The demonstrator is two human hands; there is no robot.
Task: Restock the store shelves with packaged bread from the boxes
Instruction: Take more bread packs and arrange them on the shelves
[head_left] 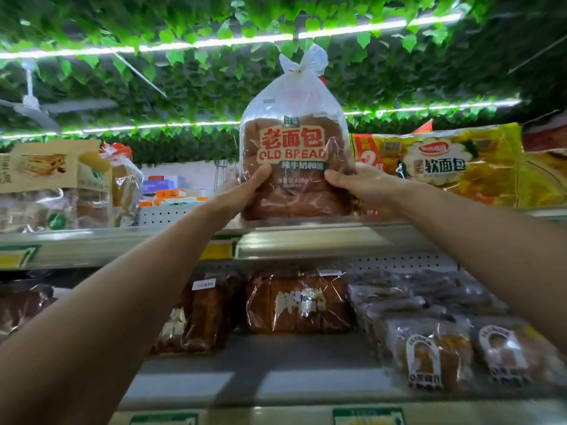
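A clear bag of brown bread labelled "OLD BREAD" (294, 148) stands upright on the top shelf (322, 237), its knotted top pointing up. My left hand (245, 188) grips its lower left side and my right hand (356, 182) grips its lower right side. The bag's base rests at the shelf's front edge. No boxes are in view.
A yellow soft-bread pack (445, 164) lies right of the bag. Bagged loaves (92, 185) stand at the left. The shelf below holds dark loaves (297, 305) and small bun packs (445, 351). Leafy ceiling decor and light strips hang overhead.
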